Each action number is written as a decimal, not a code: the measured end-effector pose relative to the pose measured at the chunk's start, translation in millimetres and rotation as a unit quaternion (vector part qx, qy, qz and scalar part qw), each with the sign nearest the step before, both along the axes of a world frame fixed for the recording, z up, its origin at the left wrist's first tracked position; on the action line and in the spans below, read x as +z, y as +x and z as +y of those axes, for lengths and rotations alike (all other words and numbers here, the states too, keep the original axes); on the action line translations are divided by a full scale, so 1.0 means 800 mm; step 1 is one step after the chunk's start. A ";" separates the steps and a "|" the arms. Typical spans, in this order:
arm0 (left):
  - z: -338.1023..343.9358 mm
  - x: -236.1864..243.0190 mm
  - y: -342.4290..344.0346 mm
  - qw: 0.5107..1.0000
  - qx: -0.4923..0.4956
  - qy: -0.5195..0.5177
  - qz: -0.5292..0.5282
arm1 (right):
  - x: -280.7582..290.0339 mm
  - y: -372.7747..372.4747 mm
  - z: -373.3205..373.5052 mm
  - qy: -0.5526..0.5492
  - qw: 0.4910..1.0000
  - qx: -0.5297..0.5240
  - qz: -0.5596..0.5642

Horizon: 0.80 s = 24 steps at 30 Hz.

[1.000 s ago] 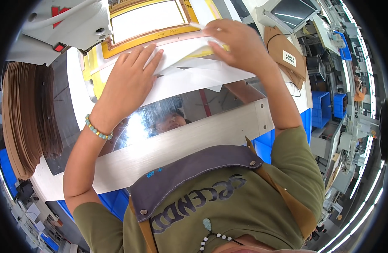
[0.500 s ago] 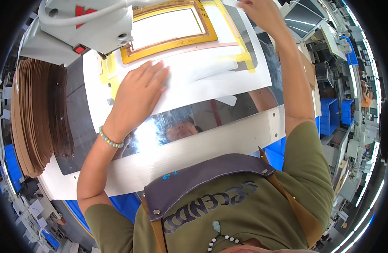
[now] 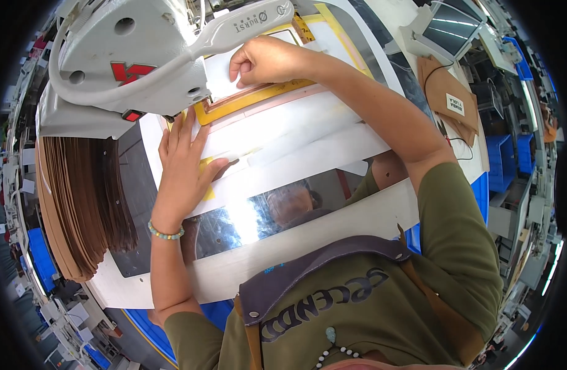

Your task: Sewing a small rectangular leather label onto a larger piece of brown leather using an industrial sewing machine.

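My right hand (image 3: 268, 61) is above a yellow frame (image 3: 252, 98) with a brown inner edge. Its fingers are curled in over the white area inside the frame; whatever they may pinch is hidden. My left hand (image 3: 188, 160), with a beaded bracelet on the wrist, lies with fingers spread on a white sheet (image 3: 296, 142). Its fingertips reach the lower left corner of the frame, close under the machine head. Yellow tape (image 3: 208, 185) shows beside the left thumb. The sheet rests on a shiny dark plate (image 3: 259, 216).
A large grey machine head (image 3: 129, 49) with a thick curved handle overhangs the work from the upper left. A stack of brown pieces (image 3: 80, 209) stands at the left. To the right are brown flat pieces (image 3: 450, 102), a dark screen (image 3: 451, 24) and blue bins (image 3: 499, 163).
My right hand has come in from the far right edge to above the frame. My left hand has slid to the frame's left corner. The whole view has shifted slightly.
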<state>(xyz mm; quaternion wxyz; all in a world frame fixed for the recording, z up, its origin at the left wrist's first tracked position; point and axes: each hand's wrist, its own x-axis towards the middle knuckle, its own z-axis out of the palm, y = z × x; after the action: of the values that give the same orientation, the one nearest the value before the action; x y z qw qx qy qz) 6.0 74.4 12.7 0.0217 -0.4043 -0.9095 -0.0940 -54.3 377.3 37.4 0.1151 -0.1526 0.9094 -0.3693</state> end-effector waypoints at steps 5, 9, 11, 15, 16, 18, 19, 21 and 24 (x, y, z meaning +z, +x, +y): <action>-0.037 0.033 -0.027 0.972 -0.052 0.062 -0.218 | -0.013 -0.007 -0.020 -0.044 0.999 -0.007 -0.022; -0.028 0.017 -0.027 0.975 -0.009 0.092 -0.200 | -0.028 -0.020 -0.027 -0.050 0.998 -0.018 -0.028; -0.017 0.001 -0.023 0.992 0.020 0.055 -0.109 | -0.027 -0.023 -0.030 -0.048 0.998 -0.019 -0.043; -0.002 -0.016 -0.025 1.000 -0.016 0.022 0.004 | -0.018 -0.018 -0.035 -0.039 0.998 -0.038 -0.045; -0.001 -0.018 -0.026 1.000 -0.016 0.017 0.018 | -0.018 -0.018 -0.037 -0.033 0.997 -0.043 -0.053; 0.004 -0.019 -0.027 1.000 -0.010 0.010 0.023 | -0.016 -0.018 -0.038 -0.038 0.997 -0.038 -0.048; 0.006 -0.019 -0.027 1.000 -0.003 0.004 0.028 | -0.015 -0.019 -0.038 -0.043 0.998 -0.033 -0.043; 0.005 -0.021 -0.028 1.000 0.003 0.009 0.027 | -0.013 -0.021 -0.038 -0.042 0.998 -0.027 -0.047; 0.005 -0.023 -0.027 1.000 0.007 0.010 0.026 | -0.013 -0.021 -0.038 -0.045 0.997 -0.025 -0.057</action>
<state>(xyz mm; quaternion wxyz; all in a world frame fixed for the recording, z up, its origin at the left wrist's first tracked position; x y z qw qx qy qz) -15.6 78.1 -5.5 0.0502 -0.3998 -0.9105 -0.0925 -71.0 347.1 26.8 0.1506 -0.1140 0.8875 -0.4203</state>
